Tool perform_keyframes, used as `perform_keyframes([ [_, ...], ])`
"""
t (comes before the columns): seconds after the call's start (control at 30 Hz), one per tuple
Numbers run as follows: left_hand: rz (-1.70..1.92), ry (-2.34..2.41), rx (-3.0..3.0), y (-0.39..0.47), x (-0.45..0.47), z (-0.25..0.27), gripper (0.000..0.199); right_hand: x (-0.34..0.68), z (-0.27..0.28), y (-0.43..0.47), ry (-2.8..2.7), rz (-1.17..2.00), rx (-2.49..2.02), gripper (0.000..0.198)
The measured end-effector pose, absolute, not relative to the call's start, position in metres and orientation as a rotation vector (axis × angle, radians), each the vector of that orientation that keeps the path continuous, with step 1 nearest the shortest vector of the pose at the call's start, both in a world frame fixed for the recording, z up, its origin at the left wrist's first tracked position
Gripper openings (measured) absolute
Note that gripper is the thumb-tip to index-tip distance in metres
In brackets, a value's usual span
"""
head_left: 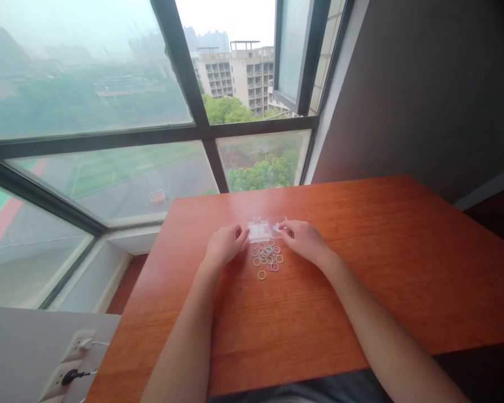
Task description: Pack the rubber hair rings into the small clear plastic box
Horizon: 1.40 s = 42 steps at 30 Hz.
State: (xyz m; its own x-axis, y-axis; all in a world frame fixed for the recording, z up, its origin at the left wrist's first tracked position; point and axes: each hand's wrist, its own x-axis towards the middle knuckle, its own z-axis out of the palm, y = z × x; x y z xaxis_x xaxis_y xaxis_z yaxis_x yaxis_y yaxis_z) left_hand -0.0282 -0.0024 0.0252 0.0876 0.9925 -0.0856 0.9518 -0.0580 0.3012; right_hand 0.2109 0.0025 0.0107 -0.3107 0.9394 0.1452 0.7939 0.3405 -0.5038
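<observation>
A small clear plastic box [261, 229] lies on the orange-brown wooden table [361, 280], its lid [274, 223] swung open to the right. My left hand [224, 245] rests at the box's left edge, fingertips touching it. My right hand [303, 239] pinches the right end of the open lid between thumb and fingers. Just in front of the box, between both hands, lies a loose heap of several small pale rubber rings [267, 254]; one ring [261, 275] sits apart, nearer to me.
A large window with dark frames [210, 131] stands behind the table's far edge. A dark wall [424, 84] runs along the right. At lower left a white ledge carries wall sockets [73, 364] with a plugged cable.
</observation>
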Motion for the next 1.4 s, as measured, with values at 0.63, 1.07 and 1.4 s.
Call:
perform_keyframes([
  [0.63, 0.115, 1.77, 2.178, -0.014, -0.014, 0.037, 0.028, 0.208, 0.012, -0.005, -2.431, 0.594, -1.401, 0.016],
  [1.07, 0.075, 1.745, 2.229, -0.017, -0.012, 0.039, 0.027, 0.207, 0.016, -0.007, -2.453, 0.606, -1.399, 0.013],
  [1.4, 0.081, 1.718, 2.209, -0.018, -0.014, 0.042, 0.035, 0.209, 0.017, -0.007, -2.438, 0.641, -1.392, 0.013],
])
